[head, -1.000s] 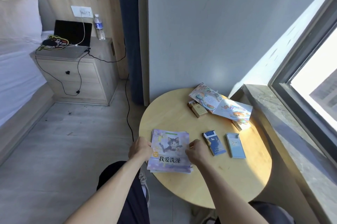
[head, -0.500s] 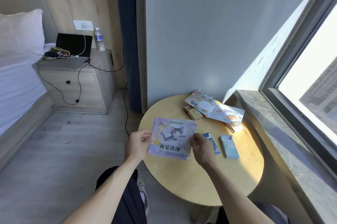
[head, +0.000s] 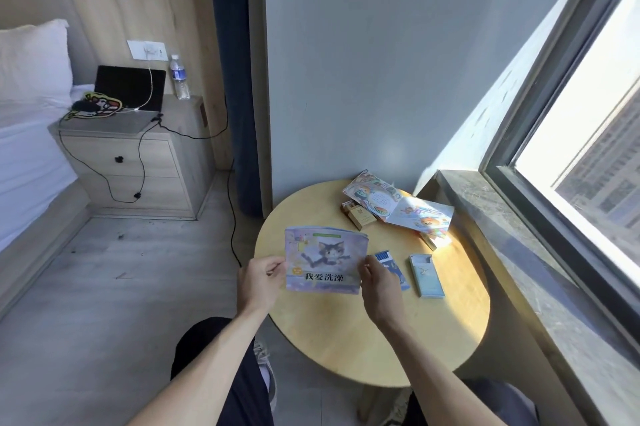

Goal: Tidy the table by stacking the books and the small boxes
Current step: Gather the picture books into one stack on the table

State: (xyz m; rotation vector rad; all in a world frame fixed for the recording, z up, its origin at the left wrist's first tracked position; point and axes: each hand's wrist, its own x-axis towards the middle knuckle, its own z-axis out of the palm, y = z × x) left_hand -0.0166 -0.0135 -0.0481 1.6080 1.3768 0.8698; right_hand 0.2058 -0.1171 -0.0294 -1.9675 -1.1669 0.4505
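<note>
Head view: cat book (head: 325, 259) pinched between left hand (head: 258, 278) and right hand (head: 379, 287).

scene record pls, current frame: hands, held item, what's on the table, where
left hand: grips cat book's left edge
right hand: grips cat book's right edge
cat book: held up over the table's near-left part
round table: wooden, beside the window sill
dark blue box: flat, partly behind right hand
light blue box: flat, right of dark blue box
open picture book: far side, lying over tan box
tan box: far side, lid open
</note>
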